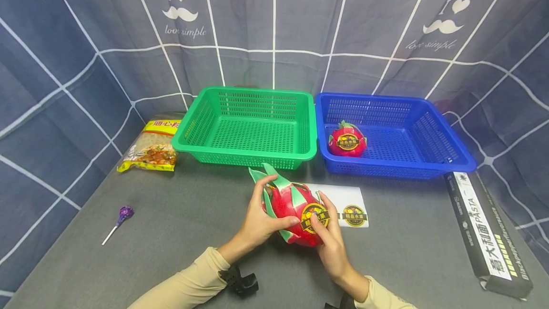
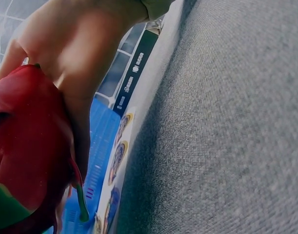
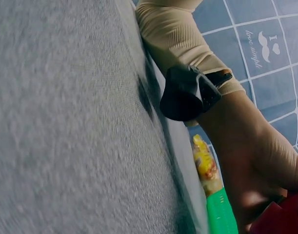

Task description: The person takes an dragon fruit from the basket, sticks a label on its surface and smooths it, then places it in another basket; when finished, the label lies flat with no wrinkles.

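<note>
Between both hands is a large red dragon fruit with green-tipped scales, held over the middle of the grey table. My left hand grips its left side, thumb across the front. On the other side my right hand holds it, the thumb pressing on a round black-and-gold label on the skin. Behind the fruit lies a white sticker sheet bearing a similar label. The left wrist view shows the dragon fruit close up; only a red edge appears in the right wrist view.
A green basket and a blue basket stand side by side at the back. A smaller labelled dragon fruit sits in the blue one. Left are a pasta bag and a purple lollipop; right, a long pasta box.
</note>
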Tool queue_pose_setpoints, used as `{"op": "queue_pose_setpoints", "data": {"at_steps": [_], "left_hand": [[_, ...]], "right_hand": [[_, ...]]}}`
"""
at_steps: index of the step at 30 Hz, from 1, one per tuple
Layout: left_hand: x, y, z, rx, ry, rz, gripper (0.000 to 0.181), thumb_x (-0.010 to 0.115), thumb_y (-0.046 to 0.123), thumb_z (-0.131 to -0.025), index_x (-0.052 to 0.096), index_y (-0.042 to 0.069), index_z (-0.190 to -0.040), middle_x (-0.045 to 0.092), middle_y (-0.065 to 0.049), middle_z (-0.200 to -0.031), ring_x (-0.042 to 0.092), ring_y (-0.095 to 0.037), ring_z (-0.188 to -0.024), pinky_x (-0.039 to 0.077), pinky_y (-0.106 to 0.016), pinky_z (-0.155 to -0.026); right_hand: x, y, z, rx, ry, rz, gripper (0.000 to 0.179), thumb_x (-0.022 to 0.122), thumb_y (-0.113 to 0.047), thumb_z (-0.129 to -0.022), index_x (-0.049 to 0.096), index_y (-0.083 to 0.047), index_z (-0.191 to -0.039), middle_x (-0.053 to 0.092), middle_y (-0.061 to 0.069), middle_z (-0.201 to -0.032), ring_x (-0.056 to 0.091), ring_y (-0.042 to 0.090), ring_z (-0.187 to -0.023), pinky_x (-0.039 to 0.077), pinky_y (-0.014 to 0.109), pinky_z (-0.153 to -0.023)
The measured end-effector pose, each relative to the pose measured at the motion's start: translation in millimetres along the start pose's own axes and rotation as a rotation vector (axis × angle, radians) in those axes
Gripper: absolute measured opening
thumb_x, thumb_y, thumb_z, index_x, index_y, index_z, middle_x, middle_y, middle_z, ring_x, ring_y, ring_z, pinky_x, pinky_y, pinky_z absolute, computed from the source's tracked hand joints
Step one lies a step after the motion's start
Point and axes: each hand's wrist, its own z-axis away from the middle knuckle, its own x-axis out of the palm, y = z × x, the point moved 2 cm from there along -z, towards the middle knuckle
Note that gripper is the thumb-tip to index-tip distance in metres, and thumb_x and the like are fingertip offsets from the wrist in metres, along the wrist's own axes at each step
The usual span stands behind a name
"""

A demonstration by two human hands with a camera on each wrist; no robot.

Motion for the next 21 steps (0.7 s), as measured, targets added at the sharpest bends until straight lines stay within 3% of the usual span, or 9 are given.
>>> {"op": "queue_pose_setpoints", "data": {"at_steps": [6,11,21], "left_hand": [[-0.2,-1.0,-0.4,-0.001,-0.02,0.027,0.084,0.083,0.022,-0.062,0.034,0.028,-0.129,0.05,-0.012,-0.114,0.059,-0.023,-0.093,0.055,-0.031,-0.071],[-0.4,-1.9,-0.9,-0.001,-0.029,0.022,0.082,0.082,0.022,-0.062,0.034,0.026,-0.129,0.051,-0.014,-0.113,0.059,-0.022,-0.091,0.055,-0.031,-0.071],[-1.5,-4.9,-1.6,-0.007,0.0,-0.016,0.08,0.082,0.023,-0.063,0.036,0.025,-0.128,0.05,-0.013,-0.113,0.057,-0.023,-0.094,0.054,-0.029,-0.072]], "right_hand": [[2.0,-2.1,1.6,0.017,-0.013,-0.103,0.045,0.029,-0.015,-0.097,0.014,-0.017,-0.14,0.024,0.004,-0.131,0.044,0.007,-0.111,0.049,0.024,-0.084],[0.7,-1.2,1.7,0.006,-0.038,-0.172,0.044,0.024,-0.014,-0.098,0.011,-0.012,-0.14,0.027,0.004,-0.129,0.046,0.006,-0.109,0.048,0.025,-0.084],[-3.6,-1.0,-0.7,0.094,-0.052,-0.318,0.044,0.016,-0.016,-0.099,0.009,-0.011,-0.142,0.029,0.001,-0.132,0.041,0.009,-0.115,0.044,0.027,-0.091]]}}
